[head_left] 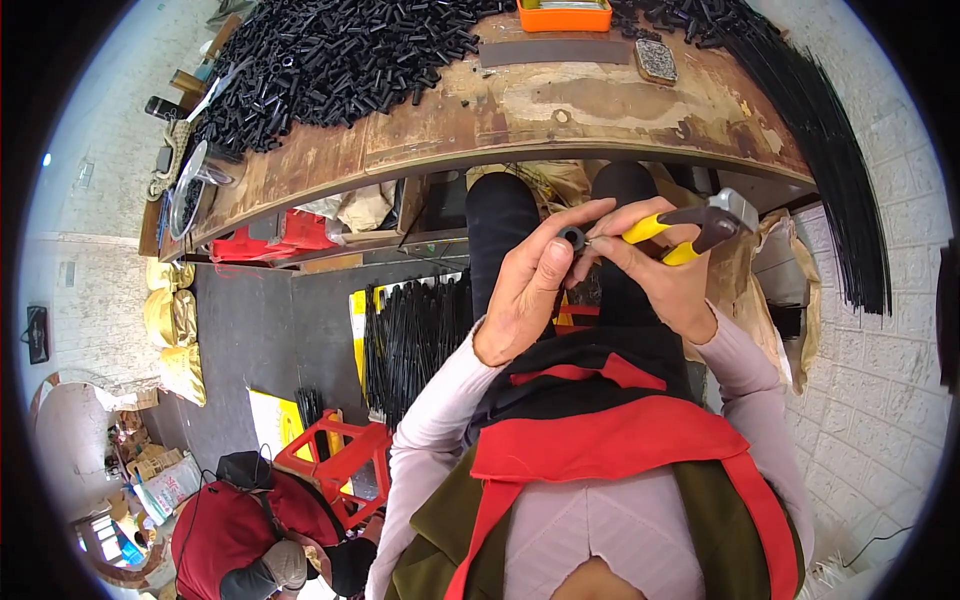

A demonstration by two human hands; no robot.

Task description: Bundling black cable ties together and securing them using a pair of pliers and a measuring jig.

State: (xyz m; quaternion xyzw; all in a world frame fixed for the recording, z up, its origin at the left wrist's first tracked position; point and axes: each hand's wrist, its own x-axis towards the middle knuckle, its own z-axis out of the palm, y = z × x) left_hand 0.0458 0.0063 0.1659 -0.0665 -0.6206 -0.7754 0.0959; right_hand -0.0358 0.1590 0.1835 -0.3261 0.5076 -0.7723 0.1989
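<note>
Two bare hands meet over the person's lap, just short of the counter (pixel 600 106). The left hand (pixel 522 285) pinches a short black tube (pixel 571 239) between thumb and fingers, its open end facing up, apparently to keep the bore in sight. The right hand (pixel 668 280) has thumb and fingertips pressed together beside the tube; what they pinch is too small to tell. It also carries yellow-handled pliers (pixel 713 229), head pointing away, perhaps leaving the fingertips free. Black rods (pixel 415 340) and a red stool (pixel 345 458) crowd the left. On the counter, a grey strip (pixel 555 51) and a small tin (pixel 656 61) lie before an orange tray (pixel 565 20); heaped black tubes (pixel 335 75) block the left end.
</note>
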